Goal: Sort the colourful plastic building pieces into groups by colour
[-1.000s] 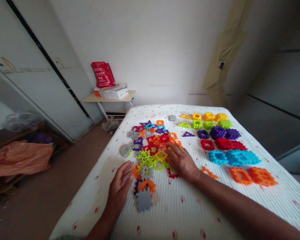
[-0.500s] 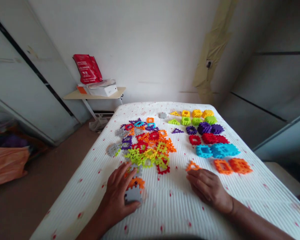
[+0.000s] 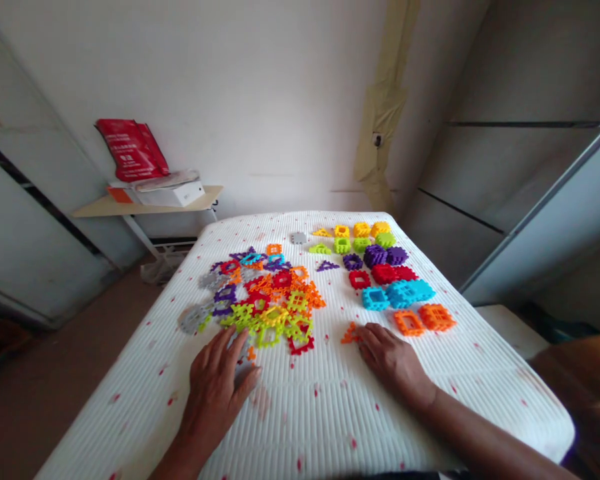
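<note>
left hand (image 3: 215,387) now covering grey tile

A bed (image 3: 330,413) carries everything. On its left half lies a loose heap of tiles (image 3: 265,300); on its right half, sorted stacks of tiles (image 3: 387,277) stand in rows running away toward the wall (image 3: 260,100). A single square tile (image 3: 299,237) lies at the far edge, between heap and stacks. The left hand (image 3: 215,387) rests flat at the heap's near edge, covering a few tiles. The right hand (image 3: 393,363) lies flat before the stacks, its fingers (image 3: 367,333) touching a triangle tile (image 3: 350,333). Behind the bed's left corner stands a shelf (image 3: 145,205) with a box (image 3: 167,193) and a bag (image 3: 133,150) on it, against the wall.
</note>
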The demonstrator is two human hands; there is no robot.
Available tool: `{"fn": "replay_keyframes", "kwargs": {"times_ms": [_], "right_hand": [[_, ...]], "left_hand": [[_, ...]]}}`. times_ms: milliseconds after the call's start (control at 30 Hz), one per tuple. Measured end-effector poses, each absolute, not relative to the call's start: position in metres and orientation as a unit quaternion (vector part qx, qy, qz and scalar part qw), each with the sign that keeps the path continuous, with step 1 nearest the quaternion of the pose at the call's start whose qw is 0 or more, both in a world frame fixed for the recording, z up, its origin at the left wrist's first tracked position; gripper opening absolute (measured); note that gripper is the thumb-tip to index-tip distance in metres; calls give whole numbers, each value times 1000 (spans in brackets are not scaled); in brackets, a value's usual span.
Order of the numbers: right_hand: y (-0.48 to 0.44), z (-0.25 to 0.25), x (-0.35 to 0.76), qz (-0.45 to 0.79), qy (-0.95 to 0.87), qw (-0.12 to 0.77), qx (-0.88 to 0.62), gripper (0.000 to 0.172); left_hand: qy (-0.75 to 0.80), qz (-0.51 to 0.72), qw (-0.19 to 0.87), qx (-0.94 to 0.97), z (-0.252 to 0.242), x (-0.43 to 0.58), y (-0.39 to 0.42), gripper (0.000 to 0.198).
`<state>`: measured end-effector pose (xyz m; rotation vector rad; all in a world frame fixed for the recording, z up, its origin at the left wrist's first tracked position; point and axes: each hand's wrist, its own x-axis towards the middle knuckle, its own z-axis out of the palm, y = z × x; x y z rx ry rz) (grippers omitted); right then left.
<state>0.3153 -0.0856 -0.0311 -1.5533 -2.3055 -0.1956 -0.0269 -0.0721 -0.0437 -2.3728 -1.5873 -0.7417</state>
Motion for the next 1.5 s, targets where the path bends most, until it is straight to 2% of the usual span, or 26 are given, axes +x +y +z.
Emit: {"fn": "replay_keyframes", "kwargs": {"times_ms": [367,867,1200,1333,1433,1500], "right_hand": [[-72,-27,300,-2,-822,194,-535,19],[-88,-24,341,-138,-779,150,-593,27],[-86,-36,349,-129,-755,157,-624,27],[-89,-30,344,-153,-768,222,-581,29],[-95,-23,335,-174,-811,283,-482,29],[-98,-21,327,-167,-850,285,-410,28]], "left_hand": [[-537,-330,80,-772,-45,-35,-71,52],[-555,-340,62,-757,-41,-34,-76,46],[-558,-355,49,-748,-39,-33,-80,42],[-536,-369,77,-756,-32,-30,-82,31],[-519,-370,89,-765,-19,-14,-78,21],[-492,-347,73,-795,-6,5,-69,20]]}}
